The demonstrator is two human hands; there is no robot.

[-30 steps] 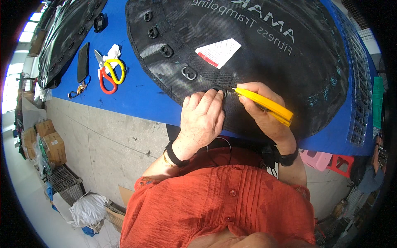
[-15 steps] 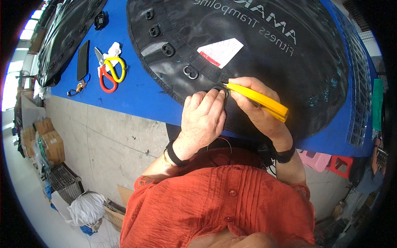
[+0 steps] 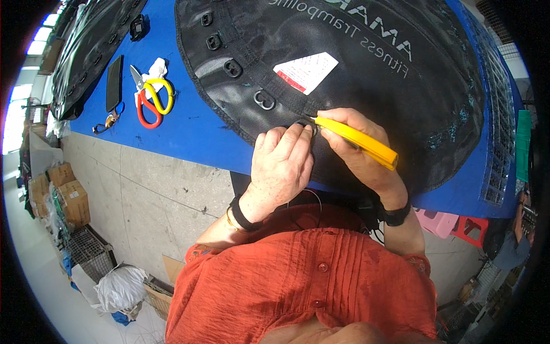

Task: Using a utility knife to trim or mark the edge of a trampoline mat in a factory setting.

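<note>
My right hand (image 3: 362, 150) is closed round yellow-handled thread snips (image 3: 366, 143), their thin metal tip pointing left at the mat's webbing. Beside that tip, my left hand (image 3: 282, 163) has its fingers pressed together on the near edge of the black trampoline mat (image 3: 378, 97). A ring at the left fingertips is mostly covered by them. Farther along the mat's edge sit several black metal rings, the closest a triangular ring (image 3: 264, 100). A white label (image 3: 306, 72) with a red strip lies on the mat beyond my hands.
On the blue table (image 3: 189, 135), scissors (image 3: 153, 97) with red and yellow handles lie left of the mat, near a black strap-like case (image 3: 114, 83) and a small black object (image 3: 137, 27). Another black mat (image 3: 94, 46) is at far left. Stools (image 3: 438, 222) stand below the right edge.
Both hands stay almost in place. The snips' handle has shifted very slightly, with the tip still by the left fingertips.
</note>
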